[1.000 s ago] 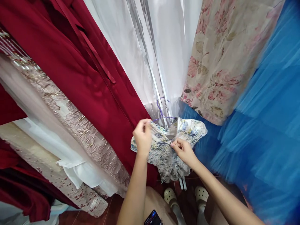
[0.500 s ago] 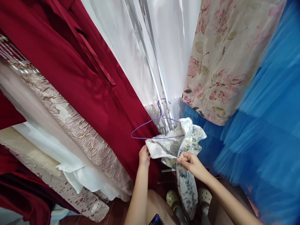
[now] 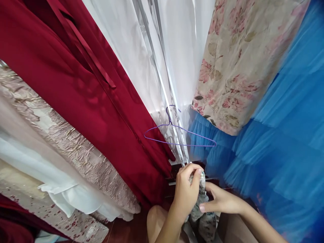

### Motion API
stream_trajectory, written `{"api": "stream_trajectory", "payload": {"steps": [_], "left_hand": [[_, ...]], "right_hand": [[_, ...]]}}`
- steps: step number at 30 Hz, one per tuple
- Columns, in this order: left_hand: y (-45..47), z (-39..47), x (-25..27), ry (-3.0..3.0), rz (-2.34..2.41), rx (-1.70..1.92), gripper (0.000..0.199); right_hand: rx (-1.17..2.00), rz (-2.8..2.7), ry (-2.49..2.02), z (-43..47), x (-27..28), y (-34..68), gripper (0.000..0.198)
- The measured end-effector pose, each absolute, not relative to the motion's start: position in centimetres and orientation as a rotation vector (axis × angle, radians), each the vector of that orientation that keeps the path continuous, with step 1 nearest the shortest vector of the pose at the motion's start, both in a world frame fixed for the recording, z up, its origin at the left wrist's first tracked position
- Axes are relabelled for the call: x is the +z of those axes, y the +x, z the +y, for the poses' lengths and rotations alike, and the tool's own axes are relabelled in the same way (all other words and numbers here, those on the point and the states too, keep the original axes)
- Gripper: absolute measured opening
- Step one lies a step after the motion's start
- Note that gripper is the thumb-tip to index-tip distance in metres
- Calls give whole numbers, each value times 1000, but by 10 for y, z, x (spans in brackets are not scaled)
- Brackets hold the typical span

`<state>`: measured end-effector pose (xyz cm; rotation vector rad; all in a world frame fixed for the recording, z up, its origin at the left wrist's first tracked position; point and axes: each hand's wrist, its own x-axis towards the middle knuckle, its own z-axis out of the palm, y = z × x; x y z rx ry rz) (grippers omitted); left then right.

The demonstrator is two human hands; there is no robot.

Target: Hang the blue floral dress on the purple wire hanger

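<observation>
A floral garment [image 3: 198, 209], whitish with blue-grey print, hangs bunched in front of my knees. My left hand [image 3: 188, 189] pinches its upper edge between thumb and fingers. Beside the cloth, my right hand [image 3: 224, 199] has its thumb and fingers spread apart; the fingertips are partly behind the garment, so how far they touch it cannot be made out. Just beyond both hands, a bare purple wire hanger [image 3: 179, 145] hangs by its hook near the pale ribbon-like strips [image 3: 164, 81].
Long clothes hang all around: a red garment [image 3: 111, 111] and a textured pinkish one [image 3: 83, 145] to the left, white fabric [image 3: 184, 50] behind the hanger, a floral beige piece [image 3: 227, 74] and blue tulle [image 3: 280, 135] to the right. Dark floor [image 3: 124, 231] shows below.
The floral garment has come off the purple hanger and been lowered toward my knees, bunched up. My left hand moved right onto its upper edge; my right hand let go and spread.
</observation>
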<state>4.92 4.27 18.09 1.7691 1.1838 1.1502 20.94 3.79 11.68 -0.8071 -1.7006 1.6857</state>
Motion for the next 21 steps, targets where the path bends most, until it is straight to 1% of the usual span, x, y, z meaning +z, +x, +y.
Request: {"api": "stream_trajectory", "payload": {"steps": [2,4,6,8,10,11,12,14,15,18,21], "left_hand": [[48,45,179,1783,1175,1125,20],[37,49,169,1705,1119,1034,21],[21,48,152,1580,992,835,35],[7,39,129,1429,847,595,50],[1,25,105,1306,796,414,63],[1,18,94,1278,823,363,67],[3,12,85,1274,878,355,66],[10,4,74,1325,1013,440,54],[13,4,73,1365,1068,521,48],[20,11,87,1473,1104,736,45],[20,21,114,1499,1084,856,39]], "right_hand": [[1832,-1595,-698,33,130,197,35],[1943,-1394,-766,30,133,192,21],[2001,-1163,-879,29,129,196,16],[1972,-1061,-951,32,126,210,17],[1843,-1127,-1035,39,130,230,18],[1744,-1193,-1089,44,136,242,16],[1649,-1265,-1135,49,144,254,15],[1516,-1449,-1091,62,164,275,12],[1472,-1544,-1046,70,175,285,15],[1298,-1686,-998,100,202,301,17],[1154,-1605,-962,145,216,296,14]]}}
